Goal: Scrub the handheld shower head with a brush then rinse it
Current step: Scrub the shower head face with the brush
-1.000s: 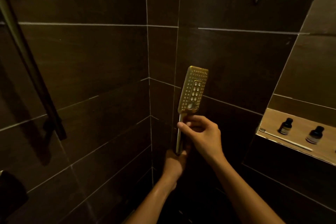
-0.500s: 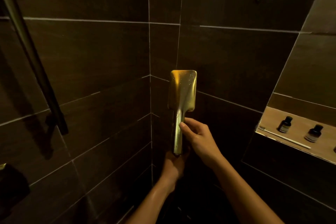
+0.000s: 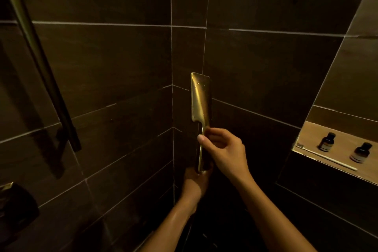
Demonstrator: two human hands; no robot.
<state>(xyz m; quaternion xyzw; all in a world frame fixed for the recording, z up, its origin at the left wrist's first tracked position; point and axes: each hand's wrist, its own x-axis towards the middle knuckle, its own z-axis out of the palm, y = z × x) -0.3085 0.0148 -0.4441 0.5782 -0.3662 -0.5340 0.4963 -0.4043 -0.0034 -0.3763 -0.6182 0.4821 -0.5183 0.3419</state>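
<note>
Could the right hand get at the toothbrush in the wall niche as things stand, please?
Probably yes, once it lets go: the right hand pinches the shower head by its handle, which the left hand also holds at the base. The toothbrush lies at the niche front, nothing between.

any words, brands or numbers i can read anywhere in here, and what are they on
No text here can be read.
Left bottle: pale label, too small and blurred to read.
Right bottle: pale label, also unreadable.
Shower head: no marking shows on its back.
</note>
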